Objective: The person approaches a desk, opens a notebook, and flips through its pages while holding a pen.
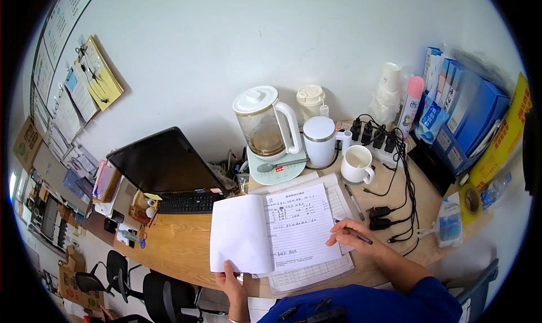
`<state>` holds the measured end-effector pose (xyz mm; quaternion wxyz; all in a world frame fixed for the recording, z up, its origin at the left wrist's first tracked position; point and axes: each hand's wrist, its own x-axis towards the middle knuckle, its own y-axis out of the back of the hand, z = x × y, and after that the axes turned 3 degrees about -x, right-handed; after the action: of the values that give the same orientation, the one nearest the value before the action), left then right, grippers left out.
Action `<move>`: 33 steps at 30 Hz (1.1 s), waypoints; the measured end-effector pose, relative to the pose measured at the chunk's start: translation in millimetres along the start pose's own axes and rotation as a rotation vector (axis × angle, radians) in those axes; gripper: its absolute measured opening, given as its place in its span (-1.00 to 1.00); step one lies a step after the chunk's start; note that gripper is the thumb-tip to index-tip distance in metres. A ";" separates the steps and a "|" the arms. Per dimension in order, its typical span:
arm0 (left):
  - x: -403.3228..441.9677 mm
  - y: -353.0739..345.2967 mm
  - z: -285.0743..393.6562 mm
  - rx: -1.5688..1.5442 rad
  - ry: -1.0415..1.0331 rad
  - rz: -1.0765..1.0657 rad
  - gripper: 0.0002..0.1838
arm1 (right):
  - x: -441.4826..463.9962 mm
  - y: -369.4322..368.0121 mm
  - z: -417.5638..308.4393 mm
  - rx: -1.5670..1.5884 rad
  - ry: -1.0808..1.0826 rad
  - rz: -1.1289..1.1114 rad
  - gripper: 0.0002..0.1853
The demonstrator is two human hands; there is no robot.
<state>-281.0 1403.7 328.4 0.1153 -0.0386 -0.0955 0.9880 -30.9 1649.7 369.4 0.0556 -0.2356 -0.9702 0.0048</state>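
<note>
A notebook [299,227] lies open on the desk, its left page blank and its right page lined, with handwriting at the top and near the bottom. My left hand [231,283] grips the lower edge of the left page, thumb on top and fingers beneath. In my right hand [353,239] a dark pen [361,236] is pinched, tip toward the right page, over its right edge. Whether the tip touches paper I cannot tell. Under the notebook lie printed sheets [337,265]. Another pen [354,203] rests just beyond my right hand.
Behind the notebook stand a glass kettle [265,125] on its base, a lidded mug [320,139] and a white mug [357,164]. Black cables [409,199] trail from a power strip at right, near blue binders [474,114] and tape [470,200]. A monitor [169,165] stands left.
</note>
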 end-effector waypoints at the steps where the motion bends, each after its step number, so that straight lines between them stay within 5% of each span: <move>1: 0.1 1.3 -1.4 0.023 -0.014 -0.021 -0.77 | 0.1 0.2 -0.1 -0.012 0.006 -0.001 -0.75; 17: -3.2 2.3 -1.4 0.020 0.037 -0.005 -0.55 | -0.2 -1.8 -6.4 -0.055 -0.015 0.000 -0.73; 33: -8.2 -10.9 8.1 -0.099 0.014 0.033 -0.56 | 0.6 -1.7 -4.7 -0.053 0.014 -0.020 -0.76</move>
<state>-271.4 1410.7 338.9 0.0978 -0.0529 -0.1426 0.9835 -31.7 1648.4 374.1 0.0561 -0.2275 -0.9719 -0.0232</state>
